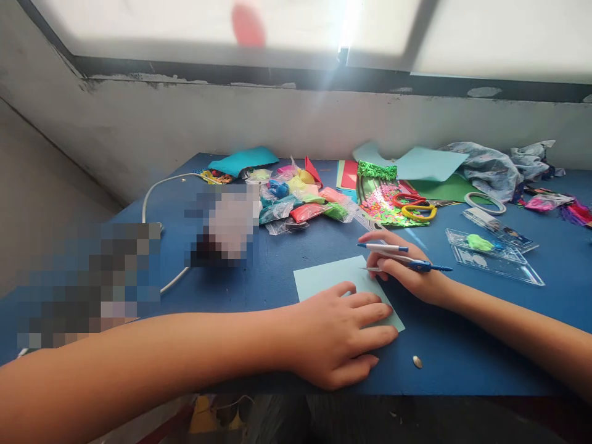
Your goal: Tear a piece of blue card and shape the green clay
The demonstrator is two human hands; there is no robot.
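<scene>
A pale blue square of paper (326,277) lies on the blue table (462,345) in front of me. My left hand (340,333) rests flat on its near right part, fingers stretched out, holding it down. My right hand (400,265) is at the paper's far right edge, fingers closed round a blue drawing compass (416,264) with a pen (382,247) fitted in it. The compass tips point left onto the paper.
Small bags of coloured clay (300,197), sheets of coloured paper (428,163), red and yellow scissors (414,206), a tape roll (485,203) and clear plastic rulers (493,256) lie at the back. A white cable (152,191) curves at the left. A small shell-like bit (417,362) sits near the front edge.
</scene>
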